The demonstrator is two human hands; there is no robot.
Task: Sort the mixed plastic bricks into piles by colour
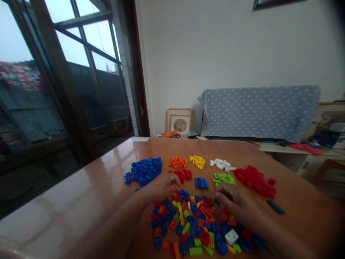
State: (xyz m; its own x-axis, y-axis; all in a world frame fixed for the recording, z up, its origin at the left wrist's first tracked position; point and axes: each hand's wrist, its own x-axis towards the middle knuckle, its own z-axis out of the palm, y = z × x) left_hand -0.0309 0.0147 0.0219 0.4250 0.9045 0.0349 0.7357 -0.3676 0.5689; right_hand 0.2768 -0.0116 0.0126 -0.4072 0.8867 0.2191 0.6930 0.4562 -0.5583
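Note:
My left hand (165,184) is closed, fingers curled in, beside a small group of red bricks (184,175). What it holds, if anything, is hidden. My right hand (235,198) is loosely closed, thumb near the fingertips, in front of the lime green bricks (223,178); nothing in it can be made out. A dark teal piece (217,201) lies just by its thumb. Between and below both hands spreads a mixed heap of toy building bricks (185,214) in several colours. Some blue bricks (201,183) lie side by side between the hands.
Sorted piles stand farther back on the brown table (102,190): blue bricks (147,169), orange bricks (178,162), yellow bricks (198,162), white bricks (221,164) and red bricks (254,181). Another dark teal piece (275,207) lies at right. Behind are a cloth-covered object (258,113) and a picture frame (179,121).

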